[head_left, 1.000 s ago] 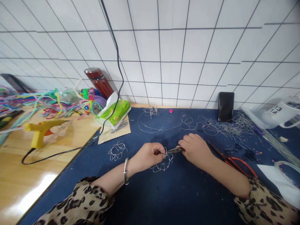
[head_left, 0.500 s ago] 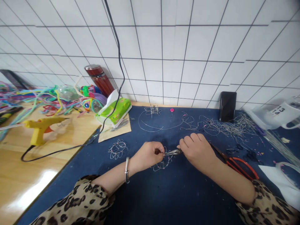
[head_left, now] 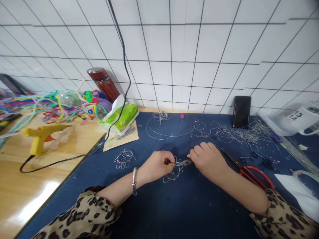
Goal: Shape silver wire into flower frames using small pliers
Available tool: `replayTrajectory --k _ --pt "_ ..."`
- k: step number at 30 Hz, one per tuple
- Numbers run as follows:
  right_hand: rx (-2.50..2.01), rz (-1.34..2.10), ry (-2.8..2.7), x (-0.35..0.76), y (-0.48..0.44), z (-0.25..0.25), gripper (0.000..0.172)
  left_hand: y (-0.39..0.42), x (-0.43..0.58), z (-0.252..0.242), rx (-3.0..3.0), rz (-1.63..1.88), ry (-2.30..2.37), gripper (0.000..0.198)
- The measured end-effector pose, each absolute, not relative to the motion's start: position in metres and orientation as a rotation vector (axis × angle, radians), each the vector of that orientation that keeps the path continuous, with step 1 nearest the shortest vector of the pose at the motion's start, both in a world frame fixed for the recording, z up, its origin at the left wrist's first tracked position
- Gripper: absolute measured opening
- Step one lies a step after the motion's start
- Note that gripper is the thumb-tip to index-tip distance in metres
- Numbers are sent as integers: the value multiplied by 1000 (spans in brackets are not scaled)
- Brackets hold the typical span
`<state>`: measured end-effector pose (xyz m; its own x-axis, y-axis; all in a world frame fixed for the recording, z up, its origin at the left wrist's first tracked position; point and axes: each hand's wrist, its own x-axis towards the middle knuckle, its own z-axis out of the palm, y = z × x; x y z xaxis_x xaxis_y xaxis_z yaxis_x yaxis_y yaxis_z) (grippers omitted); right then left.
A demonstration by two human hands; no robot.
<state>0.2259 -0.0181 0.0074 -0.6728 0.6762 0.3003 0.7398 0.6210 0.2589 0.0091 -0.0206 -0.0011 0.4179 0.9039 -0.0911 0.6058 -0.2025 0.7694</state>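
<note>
Over the dark blue mat [head_left: 164,215], my left hand [head_left: 158,166] pinches a looped wire piece [head_left: 171,175] dotted with small pink beads, its loops hanging below the fingers. My right hand [head_left: 208,159] is wrapped round a pair of pliers [head_left: 183,162], whose handles are hidden in the palm. The metal jaws point left and meet the wire close to my left fingertips; whether they grip it I cannot tell. To the left of my left wrist lies a second looped wire piece [head_left: 124,158].
Orange-handled scissors [head_left: 256,176] lie beside my right forearm. Behind are a tangle of wire [head_left: 239,134], a black phone [head_left: 241,112] against the wall and a white mug [head_left: 302,118]. At left are a tissue pack [head_left: 121,119], a yellow glue gun [head_left: 40,134] and its black cord [head_left: 57,166].
My right hand and the pliers have shifted very slightly left. My left hand keeps its pinch on the wire piece. The whole view has moved a little.
</note>
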Motion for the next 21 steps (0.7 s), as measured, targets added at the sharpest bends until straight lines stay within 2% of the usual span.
replayTrajectory --k 4,11,21 --pt "-1266 -343 -2649 226 -16 0 25 -20 9 -1 1878 484 1267 10" --pt "-1415 -82 -2693 224 -14 -9 7 -19 7 -5 1744 475 1206 9" --pt "-1415 -151 -2684 224 -14 -9 12 -19 10 1 1639 416 1169 10"
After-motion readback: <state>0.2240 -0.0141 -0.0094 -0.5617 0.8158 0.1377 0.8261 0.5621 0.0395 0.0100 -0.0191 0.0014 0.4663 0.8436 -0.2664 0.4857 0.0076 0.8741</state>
